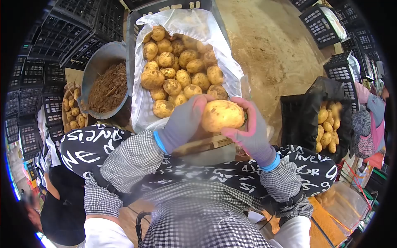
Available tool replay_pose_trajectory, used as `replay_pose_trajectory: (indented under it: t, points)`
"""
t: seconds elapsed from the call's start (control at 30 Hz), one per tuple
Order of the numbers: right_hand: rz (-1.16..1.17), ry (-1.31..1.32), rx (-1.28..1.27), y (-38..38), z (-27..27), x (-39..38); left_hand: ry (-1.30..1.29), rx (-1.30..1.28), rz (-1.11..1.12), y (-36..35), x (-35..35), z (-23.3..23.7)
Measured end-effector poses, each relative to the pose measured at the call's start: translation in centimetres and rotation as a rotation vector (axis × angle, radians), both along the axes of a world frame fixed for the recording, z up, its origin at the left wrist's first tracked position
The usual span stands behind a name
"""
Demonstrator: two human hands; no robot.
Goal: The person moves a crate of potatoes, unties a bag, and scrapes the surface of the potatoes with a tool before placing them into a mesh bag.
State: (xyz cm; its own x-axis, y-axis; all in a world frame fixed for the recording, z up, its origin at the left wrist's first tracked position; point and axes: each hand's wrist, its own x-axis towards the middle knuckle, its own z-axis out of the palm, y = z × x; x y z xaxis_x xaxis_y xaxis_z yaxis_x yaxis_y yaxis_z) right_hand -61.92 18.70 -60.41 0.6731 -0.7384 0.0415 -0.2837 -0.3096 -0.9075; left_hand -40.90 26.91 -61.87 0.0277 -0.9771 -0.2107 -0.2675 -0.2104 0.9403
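A large yellow potato (222, 116) with brown specks is held up in front of me, between both hands. My right hand (253, 131), in a grey and pink glove, is closed on its right end with thumb below and fingers above. My left hand (184, 120), gloved the same way, is closed against its left side; its fingertips are partly hidden behind the potato. Just beyond my hands, a crate lined with a white sheet (231, 68) holds many soil-marked potatoes (182, 77).
Left of the crate stands a grey bucket (87, 68) of brown soil (108, 89), with a basket of potatoes (73, 111) beside it. At right, a black-lined crate (292, 118) holds more potatoes. Black crates (68, 31) are stacked at left. Another person (62, 206) is at lower left.
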Motion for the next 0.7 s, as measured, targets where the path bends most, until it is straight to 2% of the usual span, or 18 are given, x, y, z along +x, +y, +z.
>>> replay_pose_trajectory:
  t: [0.07,0.13,0.2,0.23,0.3,0.33,0.4,0.43,0.53,0.7]
  points:
    - [0.027,0.023,-0.117,-0.3,-0.3,-0.3,0.351,0.257,0.053,-0.2,0.0,0.9]
    - [0.045,0.052,-0.185,-0.7,-0.1,-0.3,0.63,0.378,0.079,-0.5,-0.9,2.6]
    - [0.071,0.083,-0.204,-1.1,0.5,-0.2,0.569,0.14,0.104,-0.3,-1.4,1.3]
    - [0.052,-0.005,-0.004,-1.1,0.2,-0.2,0.536,0.022,0.119,-0.2,-1.5,0.7]
    - [0.007,-0.186,0.395,-1.0,-0.3,0.1,0.166,-0.087,0.029,-0.2,-0.9,1.1]
    - [-0.007,-0.219,0.485,-0.8,0.1,0.2,-0.018,-0.141,-0.013,-0.3,-0.7,1.6]
    - [-0.028,-0.286,0.662,-0.7,1.3,0.6,-0.208,-0.28,0.005,-0.3,-1.2,1.8]
    - [-0.02,-0.243,0.566,-0.7,1.1,0.5,-0.305,-0.346,0.017,-0.3,-1.3,1.9]
    - [-0.002,-0.16,0.358,-0.7,0.6,-0.2,0.13,-0.093,0.032,-0.7,-1.0,2.4]
    - [-0.206,-0.208,0.143,-0.7,0.5,-0.1,0.46,0.033,0.155,-0.6,-1.2,2.0]
